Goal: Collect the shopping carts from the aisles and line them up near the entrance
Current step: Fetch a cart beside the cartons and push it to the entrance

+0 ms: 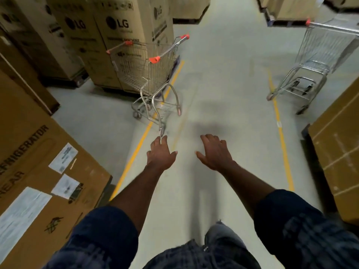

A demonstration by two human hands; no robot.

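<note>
Metal-wire, one shopping cart (151, 74) is seen at eleven o'clock (beside cardboard boxes (116, 26)), a second cart (320, 49) at two o'clock. The left hand (161, 152) and right hand (215, 154) are held out, fingers spread wide, nothing gripped.

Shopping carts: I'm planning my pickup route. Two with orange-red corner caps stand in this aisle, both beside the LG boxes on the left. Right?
Not both. The head view shows only one shopping cart beside the LG boxes on the left; the other cart stands across the aisle on the right. The rest holds.
</note>
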